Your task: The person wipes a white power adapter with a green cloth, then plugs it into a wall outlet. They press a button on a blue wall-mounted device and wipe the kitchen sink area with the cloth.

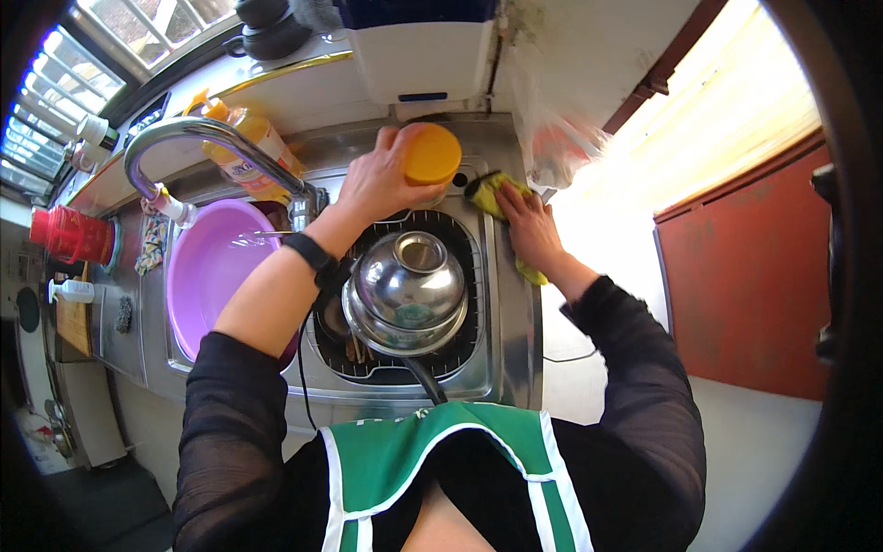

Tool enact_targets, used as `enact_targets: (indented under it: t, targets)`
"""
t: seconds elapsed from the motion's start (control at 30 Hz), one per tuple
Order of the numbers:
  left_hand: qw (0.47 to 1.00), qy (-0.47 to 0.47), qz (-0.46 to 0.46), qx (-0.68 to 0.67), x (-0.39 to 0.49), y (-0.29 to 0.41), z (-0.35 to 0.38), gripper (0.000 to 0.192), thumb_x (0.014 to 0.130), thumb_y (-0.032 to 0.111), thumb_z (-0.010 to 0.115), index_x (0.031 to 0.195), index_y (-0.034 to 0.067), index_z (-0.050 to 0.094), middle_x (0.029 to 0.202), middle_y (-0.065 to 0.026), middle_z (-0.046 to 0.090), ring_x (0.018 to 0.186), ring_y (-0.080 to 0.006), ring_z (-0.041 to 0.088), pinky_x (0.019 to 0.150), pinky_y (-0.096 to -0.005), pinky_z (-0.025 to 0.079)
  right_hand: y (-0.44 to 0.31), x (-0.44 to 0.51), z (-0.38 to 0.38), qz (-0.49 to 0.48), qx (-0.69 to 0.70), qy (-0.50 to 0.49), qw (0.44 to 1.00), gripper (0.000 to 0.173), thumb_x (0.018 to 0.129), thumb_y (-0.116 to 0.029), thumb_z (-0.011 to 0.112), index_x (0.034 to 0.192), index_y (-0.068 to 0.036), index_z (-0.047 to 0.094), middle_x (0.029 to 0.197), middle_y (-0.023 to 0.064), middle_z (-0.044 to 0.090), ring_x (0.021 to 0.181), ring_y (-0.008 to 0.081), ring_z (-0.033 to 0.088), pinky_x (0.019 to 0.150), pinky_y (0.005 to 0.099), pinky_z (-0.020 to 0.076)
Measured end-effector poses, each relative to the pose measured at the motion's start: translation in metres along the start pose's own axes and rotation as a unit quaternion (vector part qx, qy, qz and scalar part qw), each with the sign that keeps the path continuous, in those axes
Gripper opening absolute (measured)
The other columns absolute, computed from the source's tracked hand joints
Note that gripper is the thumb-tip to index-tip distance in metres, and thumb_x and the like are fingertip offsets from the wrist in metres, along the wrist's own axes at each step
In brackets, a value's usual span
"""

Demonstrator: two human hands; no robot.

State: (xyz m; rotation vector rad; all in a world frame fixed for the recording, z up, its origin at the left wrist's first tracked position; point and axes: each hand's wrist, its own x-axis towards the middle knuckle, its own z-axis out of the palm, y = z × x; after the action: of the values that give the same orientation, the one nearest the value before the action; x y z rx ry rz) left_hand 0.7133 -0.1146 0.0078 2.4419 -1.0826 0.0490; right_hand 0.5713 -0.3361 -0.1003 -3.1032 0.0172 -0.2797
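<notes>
My left hand (379,176) grips a container with a round orange-yellow lid (436,153) above the back edge of the sink. Most of the container's body is hidden below the lid and my fingers. On the steel rim to the right, my right hand (530,219) presses a yellow-green cloth (491,193), its fingers spread over it. Between my arms, upturned stainless steel bowls (410,283) rest in a wire rack (476,290) set in the right sink basin. A black handle (424,379) sticks out from under them towards me.
A purple plastic basin (214,269) occupies the left sink bowl, under a curved chrome faucet (227,134). Behind the faucet stands a large pump bottle of yellow liquid (255,152). A plastic bag (562,148) hangs at the back right. A red jug (76,234) is far left.
</notes>
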Motion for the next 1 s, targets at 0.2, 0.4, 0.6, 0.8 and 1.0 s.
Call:
enact_targets:
  t: [0.2, 0.4, 0.6, 0.8, 1.0]
  targets:
    - [0.998, 0.004, 0.053, 0.022, 0.048, 0.033, 0.033, 0.078, 0.067, 0.054, 0.064, 0.128, 0.017, 0.033, 0.116, -0.0188, 0.046, 0.082, -0.0374, 0.06, 0.07, -0.0427, 0.05, 0.013, 0.052, 0.004, 0.079, 0.017, -0.02, 0.997, 0.051, 0.076, -0.01, 0.047, 0.127, -0.012, 0.043, 0.137, 0.0043, 0.034, 0.112, 0.03, 0.041, 0.087, 0.0439, 0.0368]
    - [0.999, 0.021, 0.039, 0.026, 0.072, 0.039, 0.063, 0.08, 0.069, 0.054, 0.062, 0.133, 0.019, 0.028, 0.12, -0.018, 0.044, 0.091, -0.0375, 0.058, 0.076, -0.0436, 0.048, -0.032, -0.091, -0.025, 0.019, 0.043, -0.061, 0.997, 0.056, 0.072, -0.008, 0.051, 0.128, -0.013, 0.044, 0.137, 0.0018, 0.035, 0.112, 0.0278, 0.041, 0.087, 0.0408, 0.0362]
    - [0.99, -0.081, -0.045, 0.108, 0.068, 0.049, 0.048, 0.076, 0.075, 0.057, 0.054, 0.135, 0.019, 0.027, 0.124, -0.0178, 0.044, 0.1, -0.0345, 0.055, 0.083, -0.0421, 0.046, -0.046, -0.113, -0.028, 0.012, 0.063, -0.041, 0.997, 0.056, 0.073, -0.01, 0.049, 0.129, -0.012, 0.042, 0.137, 0.0017, 0.034, 0.113, 0.0262, 0.04, 0.085, 0.041, 0.0356]
    - [0.993, -0.058, -0.074, 0.064, 0.013, 0.05, -0.005, 0.064, 0.077, 0.053, 0.053, 0.127, 0.016, 0.041, 0.118, -0.014, 0.052, 0.104, -0.0308, 0.054, 0.085, -0.0387, 0.044, -0.016, -0.006, 0.002, 0.08, 0.036, 0.005, 0.996, 0.052, 0.077, -0.011, 0.046, 0.128, -0.015, 0.042, 0.135, 0.004, 0.036, 0.116, 0.0279, 0.038, 0.088, 0.0461, 0.0343]
    - [0.997, -0.022, -0.057, -0.049, -0.088, 0.023, -0.043, 0.047, 0.08, 0.041, 0.056, 0.118, 0.013, 0.052, 0.099, -0.0098, 0.061, 0.095, -0.028, 0.057, 0.082, -0.0351, 0.044, -0.021, -0.021, 0.004, 0.088, 0.055, -0.004, 0.995, 0.052, 0.076, -0.011, 0.046, 0.128, -0.02, 0.044, 0.137, -0.0013, 0.036, 0.115, 0.0272, 0.039, 0.088, 0.0442, 0.0332]
